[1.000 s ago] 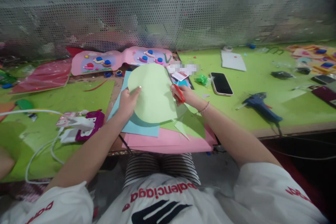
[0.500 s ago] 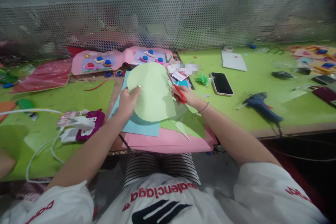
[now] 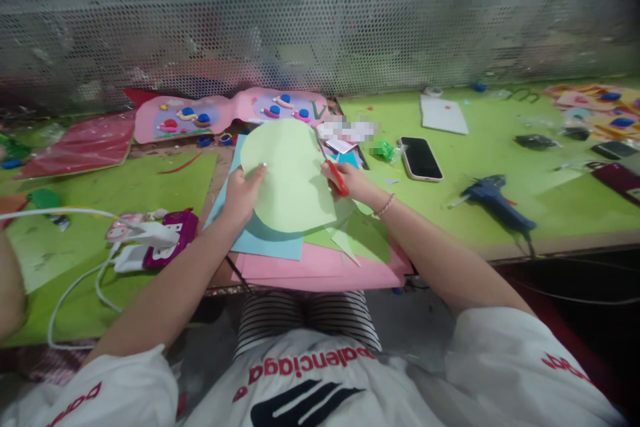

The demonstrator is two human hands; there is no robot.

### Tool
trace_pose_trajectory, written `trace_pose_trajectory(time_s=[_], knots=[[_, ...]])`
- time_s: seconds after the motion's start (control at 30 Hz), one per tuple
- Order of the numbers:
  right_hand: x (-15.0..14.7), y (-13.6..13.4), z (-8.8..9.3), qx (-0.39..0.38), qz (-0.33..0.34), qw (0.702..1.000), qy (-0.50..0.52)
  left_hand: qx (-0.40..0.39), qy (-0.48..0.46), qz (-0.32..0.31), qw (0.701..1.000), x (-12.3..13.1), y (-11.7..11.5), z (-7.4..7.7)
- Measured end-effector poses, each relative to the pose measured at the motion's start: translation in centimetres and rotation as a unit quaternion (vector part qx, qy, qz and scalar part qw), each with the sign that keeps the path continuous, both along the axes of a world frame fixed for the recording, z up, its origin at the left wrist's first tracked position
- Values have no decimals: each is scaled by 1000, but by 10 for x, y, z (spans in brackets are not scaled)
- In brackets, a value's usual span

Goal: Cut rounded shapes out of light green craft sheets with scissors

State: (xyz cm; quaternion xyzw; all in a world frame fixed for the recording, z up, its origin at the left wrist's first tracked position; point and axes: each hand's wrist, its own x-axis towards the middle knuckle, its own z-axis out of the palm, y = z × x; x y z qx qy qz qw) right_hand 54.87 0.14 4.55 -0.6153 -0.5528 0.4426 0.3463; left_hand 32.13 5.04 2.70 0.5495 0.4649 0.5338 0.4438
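My left hand (image 3: 241, 193) pinches the left edge of a pale green sheet (image 3: 290, 173) with a rounded top, holding it tilted up over the table. At the sheet's right edge my right hand (image 3: 353, 181) grips red-handled scissors (image 3: 337, 177), their blades against the paper. Beneath lie a light blue sheet (image 3: 265, 240), a pink sheet (image 3: 325, 267) and green offcuts (image 3: 360, 233).
A black phone (image 3: 421, 159) and a blue glue gun (image 3: 493, 201) lie to the right on the green table (image 3: 500, 147). At left are a white cable, a charger and a purple item (image 3: 150, 237). Pink craft boards (image 3: 225, 113) stand before the perforated metal wall. Another person's arm (image 3: 10, 293) shows at far left.
My right hand with the scissors has edged slightly up along the sheet's right edge. The arm at far left has risen.
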Motion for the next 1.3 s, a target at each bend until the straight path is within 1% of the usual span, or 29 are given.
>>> trace_pose_trajectory(time_s=[0.1, 0.2, 0.3, 0.43, 0.6, 0.73, 0.83, 0.97, 1.07, 1.2, 1.3], knots=[[-1, 0, -1, -1, -6, 1000, 4, 27, -3, 1, 1000, -1, 2, -2], [0, 1, -4, 20, -12, 1000, 4, 54, 10, 24, 998, -3, 6, -6], [1, 3, -7, 55, -24, 996, -59, 65, 28, 34, 997, -5, 8, -10], [2, 5, -7, 57, -35, 985, -161, 69, 58, 25, 996, -5, 6, -11], [-2, 5, -5, 54, -23, 972, -229, 77, 83, 15, 993, -4, 0, -6], [-5, 5, -6, 54, -33, 959, -275, 78, 96, 19, 992, -4, -3, -2], [-5, 6, -7, 50, -44, 951, -303, 81, 104, 22, 991, -3, -5, -1], [-4, 8, -8, 64, -51, 949, -305, 67, 103, 22, 992, -3, -6, -3], [-4, 9, -9, 67, -51, 954, -287, 53, 91, 16, 994, -2, -8, -4], [-5, 9, -6, 54, -39, 974, -216, 30, 63, 15, 997, 0, -9, -3], [-6, 7, -2, 44, -35, 984, -171, -3, 38, 16, 999, 1, -9, -2]])
